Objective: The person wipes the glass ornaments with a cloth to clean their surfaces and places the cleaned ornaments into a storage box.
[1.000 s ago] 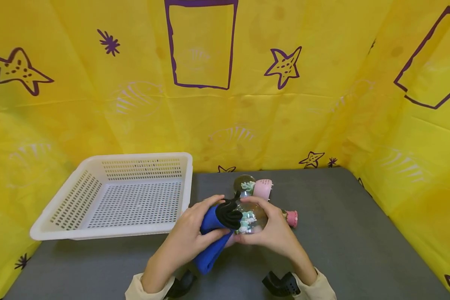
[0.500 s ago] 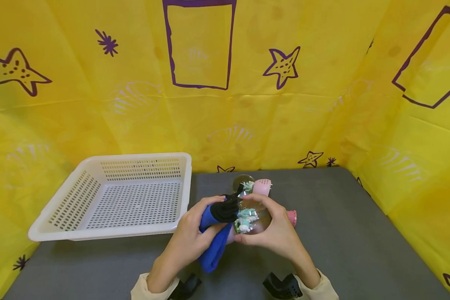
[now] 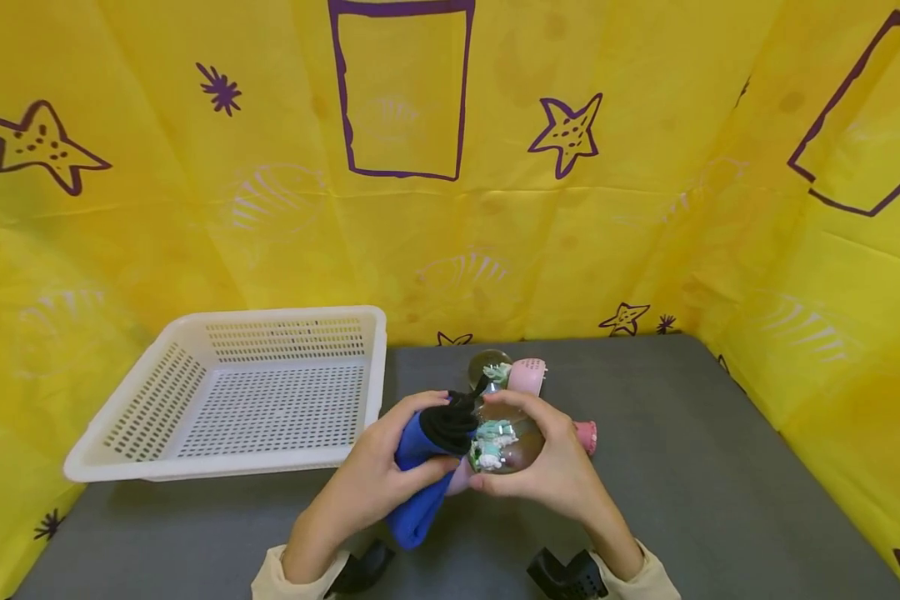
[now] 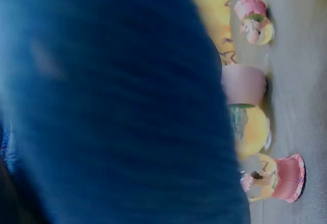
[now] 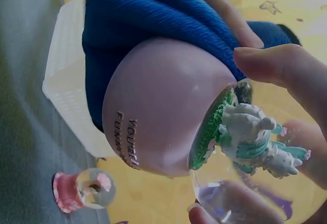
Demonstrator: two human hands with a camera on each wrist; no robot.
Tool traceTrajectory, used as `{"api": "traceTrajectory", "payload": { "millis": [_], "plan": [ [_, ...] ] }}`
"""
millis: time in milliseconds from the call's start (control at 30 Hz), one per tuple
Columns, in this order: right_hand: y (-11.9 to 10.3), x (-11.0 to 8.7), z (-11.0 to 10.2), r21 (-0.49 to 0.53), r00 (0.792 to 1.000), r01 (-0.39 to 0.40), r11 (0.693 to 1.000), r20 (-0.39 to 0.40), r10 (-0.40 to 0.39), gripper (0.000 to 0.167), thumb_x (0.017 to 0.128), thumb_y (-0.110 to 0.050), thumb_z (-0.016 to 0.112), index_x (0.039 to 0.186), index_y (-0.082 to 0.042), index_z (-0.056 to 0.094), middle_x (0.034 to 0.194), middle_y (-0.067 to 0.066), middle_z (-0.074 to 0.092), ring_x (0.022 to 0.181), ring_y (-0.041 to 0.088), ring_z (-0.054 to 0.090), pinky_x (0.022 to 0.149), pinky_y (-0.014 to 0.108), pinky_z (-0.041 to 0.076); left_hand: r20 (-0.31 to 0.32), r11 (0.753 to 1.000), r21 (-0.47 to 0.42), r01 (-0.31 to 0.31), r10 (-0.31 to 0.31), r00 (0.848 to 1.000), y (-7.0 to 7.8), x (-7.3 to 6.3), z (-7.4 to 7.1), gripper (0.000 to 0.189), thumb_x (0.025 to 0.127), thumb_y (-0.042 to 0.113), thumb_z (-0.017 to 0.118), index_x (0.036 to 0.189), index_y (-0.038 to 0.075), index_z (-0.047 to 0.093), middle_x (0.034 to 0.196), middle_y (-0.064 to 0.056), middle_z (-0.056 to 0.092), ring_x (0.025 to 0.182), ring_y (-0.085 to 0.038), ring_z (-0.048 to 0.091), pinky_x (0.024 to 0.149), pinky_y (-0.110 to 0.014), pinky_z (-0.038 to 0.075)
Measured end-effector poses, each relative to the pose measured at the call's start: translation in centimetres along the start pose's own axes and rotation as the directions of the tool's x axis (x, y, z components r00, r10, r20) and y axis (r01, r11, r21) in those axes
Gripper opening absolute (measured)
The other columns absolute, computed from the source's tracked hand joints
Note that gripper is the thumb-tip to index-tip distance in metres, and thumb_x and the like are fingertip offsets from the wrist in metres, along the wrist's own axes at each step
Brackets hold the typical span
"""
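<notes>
My left hand [image 3: 371, 462] grips a folded blue cloth [image 3: 420, 512] with a black edge. The cloth lies against the mauve base [image 5: 163, 101] of a snow globe [image 3: 497, 443], which my right hand [image 3: 564, 471] holds by its clear dome. Raised lettering marks the base, and inside the dome a white animal figurine [image 5: 250, 137] with mint-green parts stands on green grass. The globe is tilted on its side, with its base toward the cloth. In the left wrist view, blurred blue cloth covers most of the frame and hides the left fingers.
Beyond my hands, a second globe with a pale pink base [image 3: 527, 377] lies on its side. Smaller globes stand nearby, one with a bright pink base [image 3: 587, 436]. A white perforated basket [image 3: 371, 375] sits on the grey table at left, before yellow patterned cloth walls [image 3: 390, 250].
Both hands keep their holds. The cloth shifts slightly against the globe, and the right hand moves a little to the right, covering more of the small globe behind it.
</notes>
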State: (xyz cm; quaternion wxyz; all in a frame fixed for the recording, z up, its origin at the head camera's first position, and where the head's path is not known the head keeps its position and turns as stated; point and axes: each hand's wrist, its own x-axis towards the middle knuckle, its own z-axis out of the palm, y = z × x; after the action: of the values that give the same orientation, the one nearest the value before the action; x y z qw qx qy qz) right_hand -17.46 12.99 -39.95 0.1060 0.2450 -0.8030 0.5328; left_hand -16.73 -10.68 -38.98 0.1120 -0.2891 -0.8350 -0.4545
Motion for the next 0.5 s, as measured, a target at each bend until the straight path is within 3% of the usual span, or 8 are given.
{"api": "traceTrajectory", "payload": {
  "millis": [67,200,367,500],
  "plan": [
    [0.02,0.03,-0.06,0.002,1.000,0.018,1.000,-0.011,-0.018,0.080,0.057,-0.019,0.097,0.128,-0.024,0.061,0.119,-0.002,0.070,0.109,0.020,0.064,0.095,0.026,0.048,0.023,0.998,0.046,-0.035,0.034,0.999,0.23,-0.07,0.16,0.065,0.080,0.026,0.084,0.136,0.021,0.052,0.143,0.000,0.056,0.129,-0.022,0.056,0.103,-0.045,0.049],
    [0.03,0.05,-0.19,0.001,0.999,0.038,0.999,-0.025,-0.037,0.081,0.056,-0.016,0.097,0.128,-0.020,0.061,0.119,-0.001,0.070,0.111,0.015,0.063,0.095,0.024,0.048,0.003,0.993,0.095,-0.076,0.076,0.997,0.50,-0.15,0.47,0.069,0.075,0.026,0.088,0.134,0.021,0.054,0.148,-0.001,0.052,0.139,-0.030,0.047,0.109,-0.052,0.043],
    [0.03,0.12,-0.32,-0.013,0.997,0.081,0.997,-0.014,-0.081,0.082,0.056,-0.017,0.098,0.129,-0.021,0.060,0.120,-0.003,0.069,0.111,0.013,0.063,0.093,0.021,0.048,-0.030,0.998,0.016,-0.058,0.058,0.998,0.43,-0.08,0.54,0.056,0.079,0.010,0.083,0.128,0.022,0.058,0.143,0.002,0.058,0.137,-0.028,0.051,0.109,-0.048,0.044],
    [0.08,0.06,-0.32,-0.010,0.995,0.103,0.995,0.007,-0.103,0.080,0.056,-0.020,0.098,0.127,-0.021,0.061,0.121,-0.002,0.068,0.109,0.016,0.063,0.092,0.021,0.050,-0.050,0.999,0.011,-0.042,0.042,0.998,0.35,-0.05,0.40,0.053,0.081,0.002,0.077,0.127,0.023,0.060,0.134,0.003,0.065,0.124,-0.021,0.061,0.101,-0.042,0.051]
  ]
}}
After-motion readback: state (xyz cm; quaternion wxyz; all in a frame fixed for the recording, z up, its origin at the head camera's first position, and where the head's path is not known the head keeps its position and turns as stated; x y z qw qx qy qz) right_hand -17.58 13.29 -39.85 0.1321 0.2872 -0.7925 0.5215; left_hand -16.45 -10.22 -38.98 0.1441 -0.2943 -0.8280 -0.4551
